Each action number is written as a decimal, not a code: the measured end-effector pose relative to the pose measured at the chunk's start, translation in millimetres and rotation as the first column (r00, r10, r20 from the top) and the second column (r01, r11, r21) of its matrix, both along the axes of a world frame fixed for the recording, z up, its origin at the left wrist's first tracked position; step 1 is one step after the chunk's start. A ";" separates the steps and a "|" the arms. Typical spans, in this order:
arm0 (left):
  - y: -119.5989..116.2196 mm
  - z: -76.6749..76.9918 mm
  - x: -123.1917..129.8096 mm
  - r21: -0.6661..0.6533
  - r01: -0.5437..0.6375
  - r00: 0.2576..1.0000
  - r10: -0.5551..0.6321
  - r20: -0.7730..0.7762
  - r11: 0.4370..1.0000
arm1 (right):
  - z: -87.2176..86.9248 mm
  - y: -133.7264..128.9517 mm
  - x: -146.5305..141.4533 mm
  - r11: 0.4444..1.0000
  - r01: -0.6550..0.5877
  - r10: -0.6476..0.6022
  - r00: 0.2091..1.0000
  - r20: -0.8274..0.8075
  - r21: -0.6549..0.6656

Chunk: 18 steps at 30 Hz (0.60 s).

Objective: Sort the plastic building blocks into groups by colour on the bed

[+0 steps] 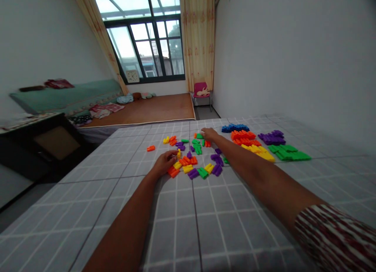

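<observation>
Two hands are working: the left hand [165,163] is pinching a yellow piece [179,153], seemingly steadying it; the right hand [210,134], grip indiscernible, is reaching beside a green piece [200,136]. Rightward, single-colour groups [272,138] are lying apart, presumably separating colours.

A square clock [132,76] stands at the window [143,35] beside a curtain [101,37].

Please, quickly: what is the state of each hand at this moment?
Left hand: curled at a yellow piece; firm grip cannot be told.
Right hand: beside a green piece and orange pieces; open or closed cannot be told.
</observation>
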<state>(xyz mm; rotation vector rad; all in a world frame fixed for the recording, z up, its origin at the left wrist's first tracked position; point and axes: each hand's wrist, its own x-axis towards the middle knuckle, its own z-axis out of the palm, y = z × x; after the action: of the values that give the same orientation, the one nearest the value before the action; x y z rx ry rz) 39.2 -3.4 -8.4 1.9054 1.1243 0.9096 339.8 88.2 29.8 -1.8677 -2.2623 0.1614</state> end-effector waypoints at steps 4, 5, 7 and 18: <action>0.7 0.2 0.1 -0.013 0.003 1.000 -0.003 -0.007 1.000 | 5.3 2.9 -5.1 0.998 0.057 -0.057 0.998 -0.003 0.014; 1.2 0.0 -0.1 -0.018 0.010 1.000 -0.010 -0.005 1.000 | 8.4 0.6 -5.1 0.998 0.056 -0.056 0.998 -0.006 0.023; 2.1 -0.3 -1.1 -0.021 0.018 1.000 -0.018 0.001 1.000 | 15.0 -8.9 -2.1 0.998 0.023 -0.021 0.999 -0.048 0.055; 2.1 13.0 -0.4 -0.030 -0.064 0.991 0.060 -0.118 0.998 | 38.3 -138.5 186.8 0.956 0.192 0.066 0.602 -0.796 0.224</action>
<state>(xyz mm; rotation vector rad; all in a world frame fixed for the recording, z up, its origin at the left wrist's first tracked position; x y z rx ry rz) 38.8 -1.3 4.6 1.9267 1.2663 0.8151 526.6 -50.2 68.2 -1.3090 -1.4758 0.5148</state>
